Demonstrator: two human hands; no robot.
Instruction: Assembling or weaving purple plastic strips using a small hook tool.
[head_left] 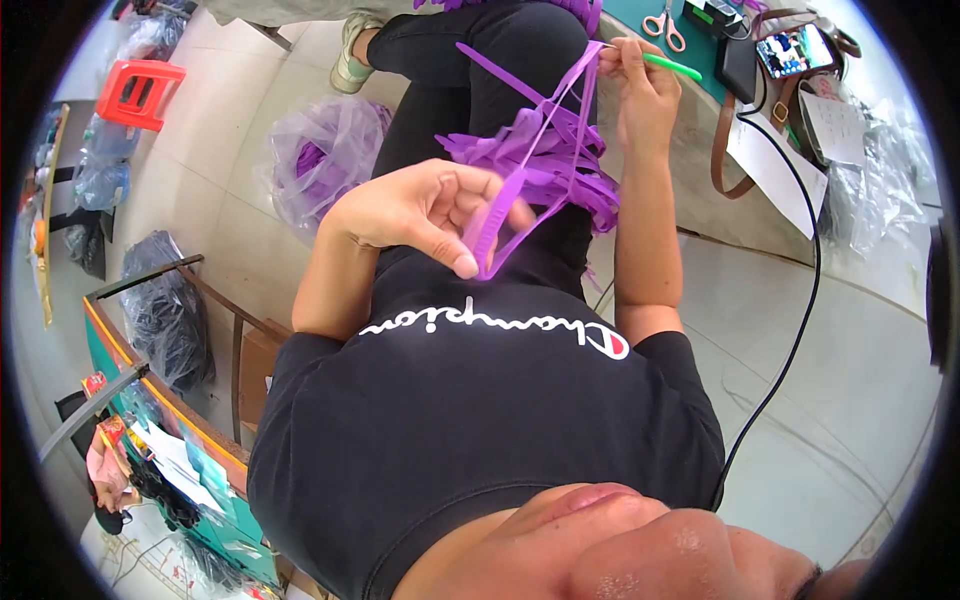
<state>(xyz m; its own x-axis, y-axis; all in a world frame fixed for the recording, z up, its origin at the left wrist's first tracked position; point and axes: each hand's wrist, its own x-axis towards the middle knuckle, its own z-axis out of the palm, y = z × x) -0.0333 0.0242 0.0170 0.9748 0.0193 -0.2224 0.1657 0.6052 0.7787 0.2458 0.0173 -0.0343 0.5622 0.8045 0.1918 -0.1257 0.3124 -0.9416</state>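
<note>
My left hand is raised over my lap with its fingers curled. A purple rubbery strap with a ribbed section loops between its thumb and fingers, slightly blurred. From there thin purple strands stretch up to my right hand, whose fingers are pinched together. That hand holds a tool with a bright green handle and a thin tip lying against the purple strands; its exact kind I cannot make out. A heap of flat purple straps rests across my dark trousers, beneath both hands.
A clear plastic bag with purple pieces sits on the tiled floor, left of my legs. Pink-handled scissors, a lit phone and a black cable are at right. A red stool and a person appear at left.
</note>
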